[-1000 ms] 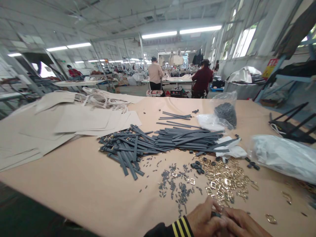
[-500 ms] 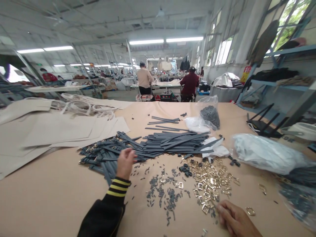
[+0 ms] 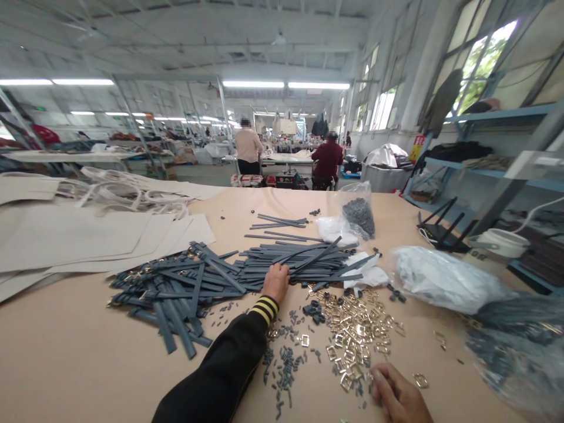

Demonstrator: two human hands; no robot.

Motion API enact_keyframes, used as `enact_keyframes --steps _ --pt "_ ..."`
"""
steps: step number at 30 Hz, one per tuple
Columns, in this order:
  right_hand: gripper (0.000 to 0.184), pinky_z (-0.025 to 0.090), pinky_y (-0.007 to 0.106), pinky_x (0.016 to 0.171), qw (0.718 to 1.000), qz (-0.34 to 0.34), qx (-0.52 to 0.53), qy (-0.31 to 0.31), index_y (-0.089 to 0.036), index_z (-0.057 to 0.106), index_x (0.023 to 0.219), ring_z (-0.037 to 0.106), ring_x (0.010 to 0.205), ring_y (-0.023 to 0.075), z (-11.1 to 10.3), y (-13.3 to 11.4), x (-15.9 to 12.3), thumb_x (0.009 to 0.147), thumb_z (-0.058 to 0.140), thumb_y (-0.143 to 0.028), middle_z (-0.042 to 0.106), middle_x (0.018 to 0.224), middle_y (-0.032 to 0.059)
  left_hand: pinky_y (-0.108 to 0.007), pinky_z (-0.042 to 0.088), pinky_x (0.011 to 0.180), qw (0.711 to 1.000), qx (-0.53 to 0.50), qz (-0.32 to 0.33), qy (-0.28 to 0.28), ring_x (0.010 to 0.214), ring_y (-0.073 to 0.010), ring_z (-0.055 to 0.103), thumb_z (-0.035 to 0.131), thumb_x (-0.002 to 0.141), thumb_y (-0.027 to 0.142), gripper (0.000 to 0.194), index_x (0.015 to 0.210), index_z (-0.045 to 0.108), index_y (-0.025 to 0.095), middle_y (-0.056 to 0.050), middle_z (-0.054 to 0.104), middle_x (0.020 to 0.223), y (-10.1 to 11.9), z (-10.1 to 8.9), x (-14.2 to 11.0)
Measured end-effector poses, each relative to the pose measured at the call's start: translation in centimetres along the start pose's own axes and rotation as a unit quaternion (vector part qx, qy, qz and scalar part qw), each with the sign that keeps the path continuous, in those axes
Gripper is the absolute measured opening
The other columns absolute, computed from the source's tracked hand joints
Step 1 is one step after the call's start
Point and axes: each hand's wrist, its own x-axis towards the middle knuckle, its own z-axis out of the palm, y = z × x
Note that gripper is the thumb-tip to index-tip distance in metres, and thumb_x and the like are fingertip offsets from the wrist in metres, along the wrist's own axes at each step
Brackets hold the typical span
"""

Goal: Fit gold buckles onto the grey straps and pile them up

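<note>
Left hand [image 3: 276, 282] rests curled on the grey straps [image 3: 304, 264], any pinch hidden. Right hand [image 3: 396, 392] lies loosely open, just beside the gold buckles [image 3: 352, 335] on the table [image 3: 66, 358].

Place: bag-making workshop in a long factory hall
Overhead: rows of fluorescent tubes [image 3: 253, 84]
Workers: two people [image 3: 247, 147] at far workstations [image 3: 286, 157]
On the table [image 3: 66, 346]: canvas bag panels [image 3: 83, 235], grey straps [image 3: 299, 261], brass buckles [image 3: 352, 335]

Loose grey straps [image 3: 185, 288], gold buckles [image 3: 355, 332]
</note>
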Motion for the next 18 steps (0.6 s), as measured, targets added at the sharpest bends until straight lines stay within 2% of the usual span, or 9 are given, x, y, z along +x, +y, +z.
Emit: enact_keyframes --steps 4,7,8,10,11,13,15,16,18 --pt "0.04 0.037 0.019 0.036 1.0 -0.026 -0.012 0.006 -0.02 0.049 0.068 0.043 0.041 0.0107 -0.2 -0.1 0.0 0.08 0.036 -0.056 0.048 0.053 -0.0031 -0.033 0.043 0.074 0.996 -0.068 0.027 -0.044 0.08 -0.0171 0.053 0.042 0.078 0.015 0.006 0.075 0.047 0.018 -0.003 0.054 0.078 2.2 -0.5 -3.2" --pt "0.035 0.042 0.021 0.042 0.998 -0.049 -0.031 -0.002 -0.02 0.051 0.073 0.05 0.046 0.0127 -0.6 -0.6 -0.1 0.083 0.036 -0.049 0.052 0.056 -0.0016 -0.025 0.047 0.058 0.97 -0.208 0.034 -0.121 0.062 -0.0117 0.057 0.036 0.084 0.025 0.012 0.083 0.045 0.017 0.0 0.057 0.07 4.7 -0.1 -7.1" --pt "0.032 0.044 0.022 0.046 0.997 -0.062 -0.034 0.004 -0.019 0.052 0.076 0.052 0.049 0.0137 -0.8 -0.9 -0.1 0.083 0.037 -0.047 0.054 0.058 -0.001 -0.023 0.047 0.054 0.934 -0.318 0.017 -0.163 0.058 -0.011 0.057 0.038 0.084 0.028 0.014 0.084 0.044 0.016 -0.001 0.058 0.07 5.5 0.2 -8.6" --pt "0.029 0.048 0.024 0.056 0.995 -0.088 -0.038 0.042 -0.019 0.053 0.083 0.057 0.059 0.0164 -1.4 -1.7 -0.2 0.083 0.04 -0.045 0.058 0.063 0.0013 -0.021 0.046 0.049 0.834 -0.501 -0.041 -0.228 0.053 -0.0094 0.057 0.048 0.08 0.032 0.019 0.083 0.044 0.014 -0.001 0.06 0.069 6.8 1.0 -11.2" --pt "0.029 0.048 0.026 0.061 0.992 -0.093 -0.043 0.073 -0.018 0.053 0.086 0.059 0.064 0.0177 -1.9 -2.1 -0.3 0.082 0.04 -0.044 0.06 0.068 0.0029 -0.019 0.045 0.047 0.781 -0.568 -0.073 -0.248 0.051 -0.0086 0.057 0.053 0.077 0.033 0.021 0.081 0.044 0.014 -0.001 0.06 0.068 7.2 1.4 -12.3" --pt "0.03 0.049 0.028 0.068 0.984 -0.087 -0.066 0.142 -0.018 0.052 0.091 0.06 0.073 0.0199 -3.1 -2.7 -0.2 0.082 0.041 -0.044 0.063 0.08 0.0068 -0.016 0.043 0.044 0.71 -0.642 -0.128 -0.26 0.048 -0.0068 0.056 0.059 0.073 0.033 0.025 0.079 0.044 0.013 -0.001 0.061 0.064 7.4 2.2 -13.8" --pt "0.031 0.048 0.031 0.073 0.973 -0.067 -0.106 0.195 -0.018 0.051 0.093 0.06 0.081 0.0217 -4.6 -2.6 0.0 0.081 0.04 -0.044 0.063 0.091 0.0096 -0.013 0.041 0.041 0.67 -0.676 -0.16 -0.261 0.044 -0.0061 0.055 0.062 0.072 0.033 0.027 0.078 0.044 0.013 0.0 0.061 0.06 7.2 2.9 -14.6" --pt "0.03 0.047 0.032 0.073 0.969 -0.052 -0.13 0.202 -0.019 0.051 0.093 0.06 0.082 0.0223 -5.4 -2.3 0.1 0.081 0.04 -0.044 0.063 0.092 0.0098 -0.013 0.04 0.039 0.658 -0.684 -0.169 -0.264 0.041 -0.0061 0.054 0.062 0.072 0.034 0.028 0.077 0.044 0.013 0.0 0.06 0.057 7.0 3.1 -14.8" --pt "0.027 0.047 0.033 0.071 0.967 -0.019 -0.185 0.177 -0.02 0.051 0.086 0.061 0.08 0.0231 -6.8 -1.0 0.1 0.08 0.039 -0.043 0.064 0.084 0.0083 -0.012 0.038 0.035 0.651 -0.686 -0.18 -0.27 0.037 -0.0066 0.053 0.061 0.072 0.036 0.028 0.076 0.045 0.013 0.0 0.06 0.053 6.6 3.4 -14.8"
